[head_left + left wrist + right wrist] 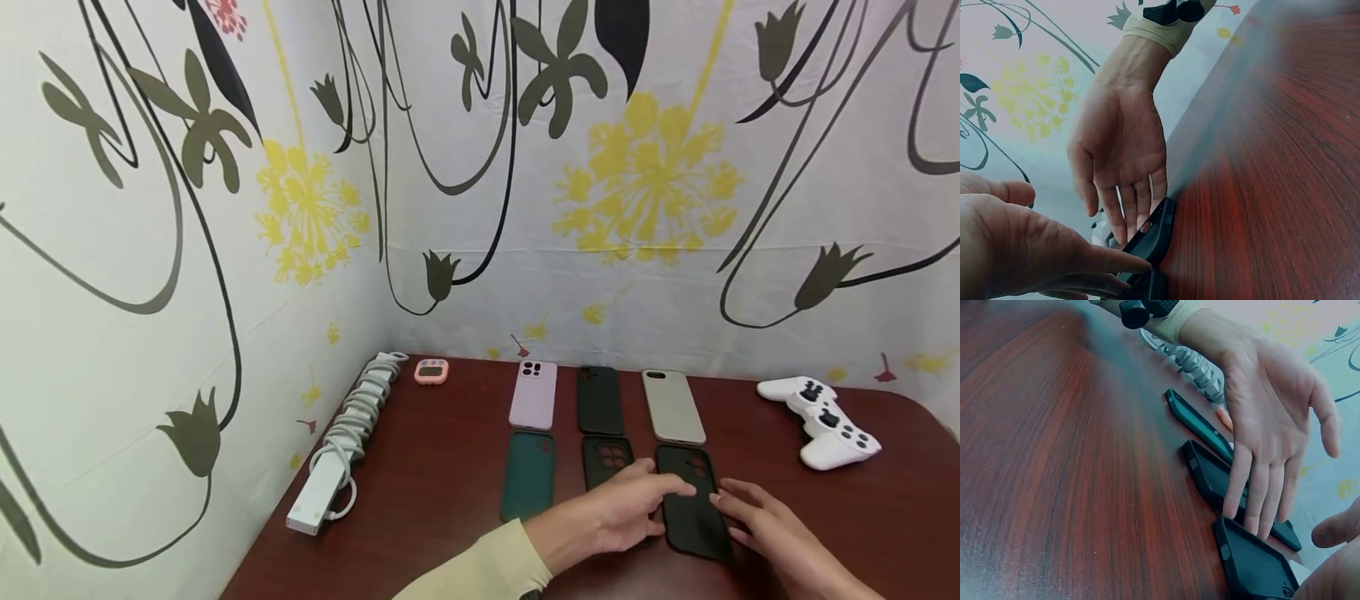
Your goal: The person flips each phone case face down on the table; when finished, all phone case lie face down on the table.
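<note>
1. A pale fabric backdrop (465,225) printed with yellow flower bursts and olive-grey stems hangs at the left and far sides.
2. The dark red wood-grain table (435,467) spreads before me.
3. A long white power strip (352,429), wrapped in its own grey-white cable, lies at the table's left edge.
4. My left hand (618,504) holds nothing: its fingers are straight, their tips at the left side of the near-right phone case, with my thumb apart above it. I cannot tell whether they press.
5. My right hand (768,521) holds nothing either; its fingers extend to that case's right side.
6. A white game controller (821,425) with black buttons lies at the right, well apart from my hands.
7. Six phone cases form two rows. The near row has a teal case (528,479) at left, a black case with a square camera cutout (596,477) partly under my left hand, and, between my hands, a black rimmed case, hollow side up (697,525). Beyond them, left to right, are a lilac case (534,400), a plain black case (600,402) and a beige-grey case (675,408).
8. A small pink timer (431,372) with a dark display lies far left, near the power strip.
</note>
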The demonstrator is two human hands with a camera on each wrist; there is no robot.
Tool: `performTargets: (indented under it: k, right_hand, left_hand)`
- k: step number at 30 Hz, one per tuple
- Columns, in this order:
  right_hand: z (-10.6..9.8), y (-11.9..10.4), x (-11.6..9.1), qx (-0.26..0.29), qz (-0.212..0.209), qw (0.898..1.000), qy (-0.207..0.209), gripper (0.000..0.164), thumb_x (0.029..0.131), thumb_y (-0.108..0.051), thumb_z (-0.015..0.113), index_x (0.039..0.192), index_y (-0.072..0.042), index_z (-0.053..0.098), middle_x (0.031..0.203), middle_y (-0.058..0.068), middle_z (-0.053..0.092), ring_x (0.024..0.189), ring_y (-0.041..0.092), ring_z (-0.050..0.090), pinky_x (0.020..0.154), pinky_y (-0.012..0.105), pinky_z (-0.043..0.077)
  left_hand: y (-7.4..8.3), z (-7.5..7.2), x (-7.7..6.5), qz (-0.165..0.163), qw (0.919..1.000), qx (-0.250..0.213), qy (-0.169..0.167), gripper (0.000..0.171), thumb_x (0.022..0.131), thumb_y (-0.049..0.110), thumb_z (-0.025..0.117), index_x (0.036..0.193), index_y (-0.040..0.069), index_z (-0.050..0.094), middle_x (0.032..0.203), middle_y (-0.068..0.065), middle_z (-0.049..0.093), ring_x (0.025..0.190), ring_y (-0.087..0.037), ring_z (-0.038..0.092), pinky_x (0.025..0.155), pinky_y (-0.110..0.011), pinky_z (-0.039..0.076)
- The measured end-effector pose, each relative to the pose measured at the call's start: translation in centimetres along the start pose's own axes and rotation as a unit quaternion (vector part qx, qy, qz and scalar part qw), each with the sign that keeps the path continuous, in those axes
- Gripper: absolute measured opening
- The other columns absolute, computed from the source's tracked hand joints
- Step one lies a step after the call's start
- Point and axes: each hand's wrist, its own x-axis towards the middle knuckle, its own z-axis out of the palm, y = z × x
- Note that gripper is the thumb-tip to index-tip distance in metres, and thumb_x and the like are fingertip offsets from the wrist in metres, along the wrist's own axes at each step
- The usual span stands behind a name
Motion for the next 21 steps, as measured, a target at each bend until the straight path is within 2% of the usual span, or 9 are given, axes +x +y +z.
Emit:
performTargets:
  k: [8, 13, 21]
  right_hand:
    - [0.1, 0.0, 0.3, 0.029, 0.002, 1.000, 0.007, 0.094, 0.113, -0.047, 0.043, 0.160, 0.019, -0.003, 0.164, 0.044, 0.001, 0.152, 0.060, 0.018, 0.123, 0.064, 0.036]
    - [-0.2, 0.3, 0.0, 0.044, -0.001, 0.999, 0.013, 0.090, 0.114, -0.044, 0.041, 0.160, 0.019, -0.003, 0.164, 0.045, 0.001, 0.152, 0.060, 0.017, 0.125, 0.064, 0.033]
    - [-1.2, 1.0, 0.0, 0.081, 0.000, 0.997, 0.003, 0.078, 0.116, -0.041, 0.027, 0.163, 0.014, -0.001, 0.167, 0.042, 0.002, 0.154, 0.059, 0.016, 0.116, 0.059, 0.048]
  left_hand:
    - [-0.2, 0.7, 0.0, 0.011, 0.9996, -0.021, 0.018, 0.090, 0.096, 0.012, 0.067, 0.167, -0.001, 0.013, 0.175, -0.022, 0.015, 0.162, -0.049, 0.013, 0.126, -0.075, 0.018]
    - [-0.4, 1.2, 0.2, 0.005, 0.9991, -0.028, 0.032, 0.088, 0.095, 0.012, 0.068, 0.166, -0.001, 0.017, 0.174, -0.023, 0.018, 0.162, -0.047, 0.017, 0.125, -0.075, 0.019]
    - [-0.4, 1.8, 0.5, 0.001, 0.9988, -0.030, 0.038, 0.087, 0.096, 0.014, 0.068, 0.165, -0.001, 0.017, 0.174, -0.021, 0.019, 0.161, -0.047, 0.018, 0.125, -0.075, 0.021]
